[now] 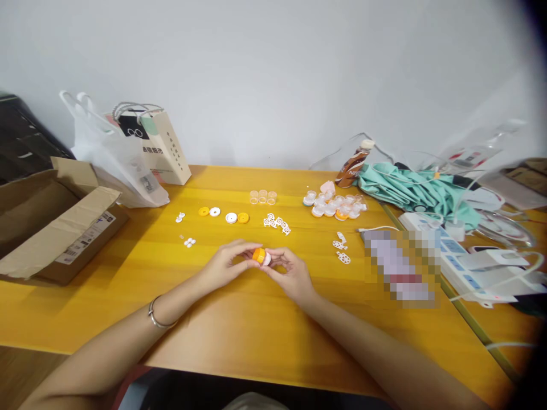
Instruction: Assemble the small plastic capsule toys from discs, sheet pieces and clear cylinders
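Observation:
Both hands meet over the middle of the table around a small orange ribbed cap [258, 255] with a white round part [267, 259] at its right side. My left hand [231, 263] pinches the orange cap between thumb and fingers. My right hand [292, 274] grips the white part; I cannot tell whether the two are joined. Beyond them lie white cut-out pieces [277, 222], three clear cups [263, 197], and yellow and white rings [231, 217]. Small white discs [190, 242] are at the left. More white cut-out pieces [341, 249] lie right of my right hand.
Several capped clear pieces [335, 206] cluster at the back right, near a brown bottle [354, 164] and a green folded umbrella [410, 188]. A power strip [461, 262] and cables lie right. An open cardboard box [64, 228], plastic bag [111, 154] and paper bag [164, 148] stand left.

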A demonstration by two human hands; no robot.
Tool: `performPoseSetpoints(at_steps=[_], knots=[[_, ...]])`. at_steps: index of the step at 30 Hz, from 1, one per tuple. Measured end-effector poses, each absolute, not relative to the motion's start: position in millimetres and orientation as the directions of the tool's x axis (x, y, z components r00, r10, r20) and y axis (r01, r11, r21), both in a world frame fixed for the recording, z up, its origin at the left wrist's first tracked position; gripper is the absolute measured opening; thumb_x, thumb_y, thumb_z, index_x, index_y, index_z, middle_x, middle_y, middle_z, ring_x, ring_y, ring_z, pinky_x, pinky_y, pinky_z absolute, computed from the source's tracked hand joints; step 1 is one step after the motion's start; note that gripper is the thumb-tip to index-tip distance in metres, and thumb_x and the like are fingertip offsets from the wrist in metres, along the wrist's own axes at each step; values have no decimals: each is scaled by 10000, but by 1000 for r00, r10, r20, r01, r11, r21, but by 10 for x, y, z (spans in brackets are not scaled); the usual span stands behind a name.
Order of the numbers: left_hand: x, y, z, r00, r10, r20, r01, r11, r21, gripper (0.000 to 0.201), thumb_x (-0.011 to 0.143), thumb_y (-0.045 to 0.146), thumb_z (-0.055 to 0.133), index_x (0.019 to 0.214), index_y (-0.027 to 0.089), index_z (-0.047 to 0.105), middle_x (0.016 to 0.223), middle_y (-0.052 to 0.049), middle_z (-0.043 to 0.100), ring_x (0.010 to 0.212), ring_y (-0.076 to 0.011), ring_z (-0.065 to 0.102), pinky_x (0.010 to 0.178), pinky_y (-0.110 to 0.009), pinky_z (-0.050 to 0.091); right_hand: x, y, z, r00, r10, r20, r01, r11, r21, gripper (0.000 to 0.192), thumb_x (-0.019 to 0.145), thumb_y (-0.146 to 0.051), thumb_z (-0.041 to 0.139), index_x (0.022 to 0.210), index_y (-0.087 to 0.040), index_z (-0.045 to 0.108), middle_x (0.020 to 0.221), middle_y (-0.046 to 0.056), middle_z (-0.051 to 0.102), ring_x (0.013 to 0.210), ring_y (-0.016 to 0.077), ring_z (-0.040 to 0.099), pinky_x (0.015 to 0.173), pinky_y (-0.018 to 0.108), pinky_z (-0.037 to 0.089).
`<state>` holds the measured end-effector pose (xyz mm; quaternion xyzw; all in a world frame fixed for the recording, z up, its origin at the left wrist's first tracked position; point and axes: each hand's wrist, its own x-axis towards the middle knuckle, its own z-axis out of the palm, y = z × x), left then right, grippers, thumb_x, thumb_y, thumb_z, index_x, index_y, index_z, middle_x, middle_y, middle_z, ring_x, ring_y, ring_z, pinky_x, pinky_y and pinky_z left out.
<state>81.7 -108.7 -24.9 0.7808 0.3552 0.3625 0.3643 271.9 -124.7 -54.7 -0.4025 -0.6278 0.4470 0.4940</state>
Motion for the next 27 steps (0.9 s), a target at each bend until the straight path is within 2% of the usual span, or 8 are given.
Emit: performPoseSetpoints(at_steps=[7,14,23,27], knots=[[843,-1144,-221,480,806,347,419,-558,716,315,817,298,577,1111,183,579,910,-68,636,808,-151,583,755,-311,488,2701,-1265,-520,-207,941,266,94,290,-953,251,712,-284,665,941,-216,586,847,27,672,744,152,638,771,336,524],[878,-1186,-223,431,831,353,443,-535,719,293,804,309,591,1067,181,598,852,-50,626,766,-142,594,730,-289,496,2703,-1274,-518,-224,939,259,68,281,-957,375,727,-290,649,1067,-235,502,830,15,677,766,159,650,771,338,523],[908,-1208,-241,416,832,369,421,-535,733,297,801,316,593,1067,183,594,853,-52,615,787,-152,591,736,-302,496,2700,-1295,-489,-230,935,268,97,297,-950,257,748,-281,628,981,-230,531,837,16,664,769,152,639,783,327,512],[900,-1207,-222,452,812,369,376,-548,747,326,812,295,580,1121,191,574,938,-75,612,849,-165,588,777,-325,494,2698,-1292,-507,-235,939,253,78,277,-958,246,746,-275,629,963,-237,519,855,20,660,781,155,633,794,342,512]])
